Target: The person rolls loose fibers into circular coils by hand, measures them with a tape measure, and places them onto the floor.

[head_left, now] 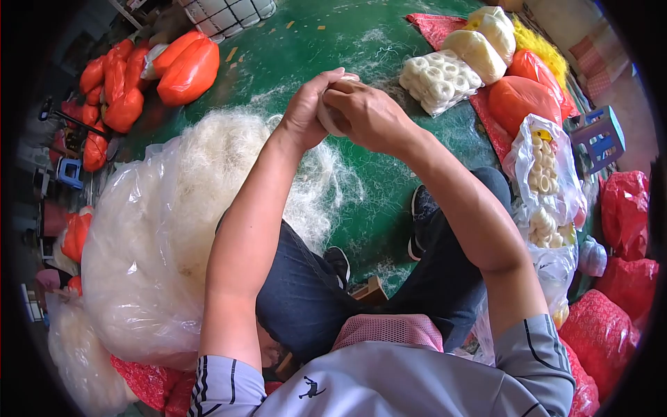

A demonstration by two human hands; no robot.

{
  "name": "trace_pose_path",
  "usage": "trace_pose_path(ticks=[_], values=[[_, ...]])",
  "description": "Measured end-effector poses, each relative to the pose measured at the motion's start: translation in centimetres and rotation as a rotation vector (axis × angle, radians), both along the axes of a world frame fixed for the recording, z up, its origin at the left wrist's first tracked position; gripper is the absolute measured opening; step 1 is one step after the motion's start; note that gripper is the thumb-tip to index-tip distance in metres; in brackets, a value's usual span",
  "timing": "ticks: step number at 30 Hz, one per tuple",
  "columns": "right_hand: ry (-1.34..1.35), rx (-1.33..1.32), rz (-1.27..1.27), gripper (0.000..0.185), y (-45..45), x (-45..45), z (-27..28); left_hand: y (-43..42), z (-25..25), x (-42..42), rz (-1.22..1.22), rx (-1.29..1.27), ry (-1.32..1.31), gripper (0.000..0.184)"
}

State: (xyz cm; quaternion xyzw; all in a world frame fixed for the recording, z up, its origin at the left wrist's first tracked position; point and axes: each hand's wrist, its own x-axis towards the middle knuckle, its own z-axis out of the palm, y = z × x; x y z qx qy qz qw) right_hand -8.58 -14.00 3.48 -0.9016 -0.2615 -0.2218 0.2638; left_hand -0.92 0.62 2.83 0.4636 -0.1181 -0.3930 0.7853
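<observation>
Both hands are raised in front of me over the green floor, close together. My left hand (304,111) is curled around the left side of a pale, cream-coloured fibre bundle (328,119). From the other side my right hand (372,115) wraps its fingers over the same bundle, hiding most of it, so its full shape cannot be made out. Below and left of the hands, a large heap of loose cream fibre (222,156) spills from a big clear plastic bag (128,257). Stray strands lie on the floor beside it.
A clear pack of white rings (441,80) lies ahead right. Nearer, an open plastic bag (549,174) holds more rings. Orange bags (187,73) stand far left, red bags (601,340) at right. A purple plastic stool (599,139) and a white caged tank (226,15) are farther off.
</observation>
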Motion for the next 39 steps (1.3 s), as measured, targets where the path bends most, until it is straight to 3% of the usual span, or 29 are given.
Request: trace_pose_path(ticks=[3,6,9,16,22,25,26,29,35,39], values=[[0.001,-0.023,0.006,0.015,-0.2,0.0,0.5,-0.4,-0.9,0.6,0.039,-0.066,-0.002,0.035],[0.042,0.163,-0.302,0.013,0.8,-0.6,1.8,-0.6,-0.6,0.5,0.066,-0.124,0.028,0.036],[0.213,0.182,-0.327,0.016,1.3,-0.1,1.0,-1.0,-0.4,-0.4,0.138,-0.050,-0.082,0.039],[-0.237,-0.009,0.035,0.016,0.1,0.6,-0.5,0.0,-0.9,0.5,-0.001,-0.030,-0.058,0.042],[0.194,0.109,-0.260,0.040,0.5,-0.2,1.3,-0.7,-0.9,0.4,0.094,-0.049,-0.045,0.039],[0.166,0.011,-0.154,0.044,0.4,-0.8,1.5,-0.3,-0.6,-0.3,0.065,0.011,-0.057,0.045],[-0.070,-0.047,-0.091,0.036,0.1,-0.5,0.6,-0.2,-0.7,-0.2,0.035,0.005,-0.040,0.046],[-0.258,-0.061,0.020,0.033,-0.2,0.3,-0.2,0.1,-0.7,0.6,-0.022,-0.019,-0.023,0.044],[0.088,-0.020,-0.247,0.016,0.5,-0.5,1.3,-0.4,-0.7,0.3,0.045,-0.032,-0.023,0.041],[0.068,-0.057,-0.124,0.019,0.8,-1.1,0.9,-0.3,-0.4,-0.5,-0.018,0.009,-0.029,0.045]])
